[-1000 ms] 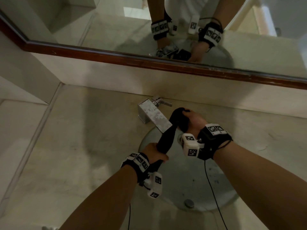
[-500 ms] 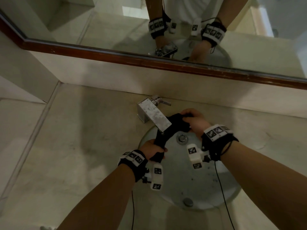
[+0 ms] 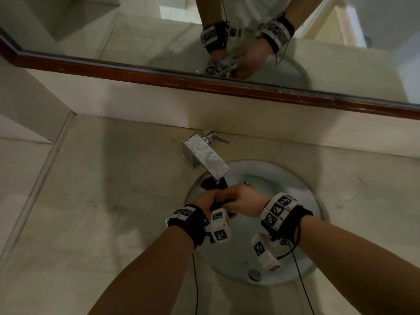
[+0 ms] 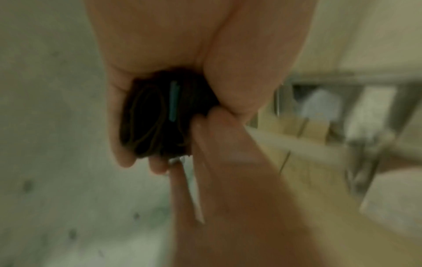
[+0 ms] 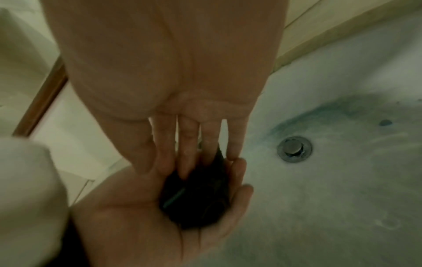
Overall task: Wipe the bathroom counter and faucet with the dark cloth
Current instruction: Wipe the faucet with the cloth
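The dark cloth (image 3: 214, 183) is bunched up just under the tip of the square chrome faucet (image 3: 205, 155), over the round sink basin (image 3: 291, 187). My left hand (image 3: 208, 200) cups the folded cloth (image 4: 157, 117) in its palm, fingers curled round it. My right hand (image 3: 241, 200) meets the left one. In the right wrist view its straight fingers (image 5: 187, 148) press on the cloth (image 5: 196, 200) lying in the left palm. Most of the cloth is hidden between the two hands in the head view.
The beige stone counter (image 3: 102, 201) spreads to the left and right of the basin. A wood-framed mirror (image 3: 136, 30) runs along the back wall. The drain (image 5: 294, 149) sits in the basin, right of the hands. The faucet lever (image 3: 218, 138) points right.
The cloth was stretched between my two hands around the spout. My hands have come together below the spout, and the cloth is now gathered into the left palm.
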`<state>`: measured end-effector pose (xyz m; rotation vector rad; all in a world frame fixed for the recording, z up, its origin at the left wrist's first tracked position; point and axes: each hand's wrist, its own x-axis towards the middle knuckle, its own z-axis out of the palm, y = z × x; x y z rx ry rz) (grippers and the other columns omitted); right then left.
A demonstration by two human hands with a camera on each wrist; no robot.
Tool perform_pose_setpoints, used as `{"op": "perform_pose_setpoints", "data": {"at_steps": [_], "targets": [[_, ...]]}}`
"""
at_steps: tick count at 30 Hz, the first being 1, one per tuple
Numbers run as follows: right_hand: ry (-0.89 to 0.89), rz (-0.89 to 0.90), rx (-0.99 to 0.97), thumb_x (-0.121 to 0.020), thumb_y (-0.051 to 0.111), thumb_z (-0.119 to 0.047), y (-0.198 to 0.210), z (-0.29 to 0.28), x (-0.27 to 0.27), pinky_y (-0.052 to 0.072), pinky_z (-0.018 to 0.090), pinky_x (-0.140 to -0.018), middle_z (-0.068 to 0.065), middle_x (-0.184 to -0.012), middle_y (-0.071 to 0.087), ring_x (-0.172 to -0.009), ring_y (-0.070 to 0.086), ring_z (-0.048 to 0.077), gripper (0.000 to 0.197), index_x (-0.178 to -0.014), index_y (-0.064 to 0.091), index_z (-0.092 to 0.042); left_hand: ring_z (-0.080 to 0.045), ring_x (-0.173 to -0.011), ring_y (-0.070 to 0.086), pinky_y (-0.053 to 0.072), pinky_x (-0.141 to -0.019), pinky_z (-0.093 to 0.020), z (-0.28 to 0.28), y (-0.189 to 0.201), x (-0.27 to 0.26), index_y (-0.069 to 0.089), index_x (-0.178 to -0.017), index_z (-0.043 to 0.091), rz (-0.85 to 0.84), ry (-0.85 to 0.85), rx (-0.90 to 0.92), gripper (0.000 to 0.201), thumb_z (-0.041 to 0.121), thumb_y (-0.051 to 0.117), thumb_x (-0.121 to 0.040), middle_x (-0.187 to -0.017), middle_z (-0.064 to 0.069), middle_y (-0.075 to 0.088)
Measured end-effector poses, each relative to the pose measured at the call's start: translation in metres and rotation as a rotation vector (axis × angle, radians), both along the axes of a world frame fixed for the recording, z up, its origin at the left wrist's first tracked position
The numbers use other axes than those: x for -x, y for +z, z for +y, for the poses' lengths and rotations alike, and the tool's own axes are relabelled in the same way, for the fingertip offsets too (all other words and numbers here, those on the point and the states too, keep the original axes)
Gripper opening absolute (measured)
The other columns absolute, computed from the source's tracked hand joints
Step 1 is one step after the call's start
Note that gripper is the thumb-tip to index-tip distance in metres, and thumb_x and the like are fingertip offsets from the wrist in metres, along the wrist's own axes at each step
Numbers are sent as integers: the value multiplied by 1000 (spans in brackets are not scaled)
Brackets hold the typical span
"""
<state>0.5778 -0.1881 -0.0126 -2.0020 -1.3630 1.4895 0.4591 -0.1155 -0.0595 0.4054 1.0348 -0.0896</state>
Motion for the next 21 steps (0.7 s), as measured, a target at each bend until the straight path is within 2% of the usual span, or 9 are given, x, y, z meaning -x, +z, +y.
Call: {"op": "perform_pose_setpoints", "data": {"at_steps": [3, 6, 8, 10, 11, 13, 15, 17, 21], "targets": [[-393, -13, 72, -90, 64, -30, -5, 7, -12, 55, 41, -76, 11, -96, 71, -87, 68, 26, 22, -101, 67, -11, -34, -78, 62, 54, -78, -50, -2, -6, -3, 62, -106, 1, 119, -198, -170, 16, 4, 54, -93, -93, -20, 64], [-747, 251, 310, -90, 61, -47, -7, 18, -15, 56, 43, -72, 6, -125, 55, -106, 63, 35, 51, -135, 43, -28, -28, -76, 62, 56, -68, -37, 0, 0, -7, 58, -114, 3, 237, -472, -534, 23, 17, 54, -97, -97, -18, 62], [-885, 512, 395, -96, 56, -38, -13, 24, -10, 52, 43, -71, 8, -135, 48, -118, 56, 40, 53, -144, 36, -26, -29, -89, 63, 51, -77, -31, 3, -1, -7, 62, -111, 6, 232, -699, -762, 24, 24, 55, -97, -103, -16, 65], [-881, 518, 350, -100, 51, -24, -22, 32, -7, 53, 37, -69, 11, -117, 58, -111, 59, 36, 38, -137, 46, -13, -28, -101, 63, 51, -89, -35, 4, -8, -5, 65, -111, 10, 210, -785, -831, 24, 17, 65, -88, -109, -10, 67], [-894, 467, 321, -99, 54, -20, -28, 36, -4, 56, 37, -69, 12, -109, 61, -104, 62, 34, 34, -131, 51, -9, -25, -99, 63, 52, -88, -37, 6, -14, -2, 65, -112, 13, 201, -796, -865, 29, 16, 69, -83, -107, -7, 67], [-949, 421, 267, -94, 61, -19, -31, 44, -5, 57, 46, -79, 16, -115, 61, -105, 61, 35, 30, -122, 56, -10, -19, -87, 62, 54, -74, -31, 10, -12, 2, 62, -110, 14, 167, -753, -919, 32, 14, 73, -80, -99, -4, 65], [-891, 356, 262, -95, 59, -16, -30, 50, -5, 56, 38, -84, 15, -126, 58, -114, 57, 32, 34, -127, 53, -8, -14, -72, 62, 52, -61, -26, 14, -9, 4, 60, -102, 21, 128, -653, -879, 26, 17, 75, -81, -89, -4, 64], [-904, 451, 256, -96, 53, -13, -31, 49, -3, 53, 41, -91, 21, -136, 53, -118, 57, 37, 38, -133, 49, -3, -4, -67, 65, 56, -67, -30, 16, -5, 6, 62, -93, 28, 85, -555, -769, 23, 28, 79, -77, -91, -8, 68], [-967, 668, 251, -98, 45, -14, -32, 39, -7, 53, 43, -82, 24, -133, 55, -105, 61, 35, 38, -135, 50, -2, -30, -87, 69, 56, -85, -53, 21, 1, 11, 65, -101, 19, 49, -378, -454, 28, 30, 79, -79, -106, -20, 68]]}}
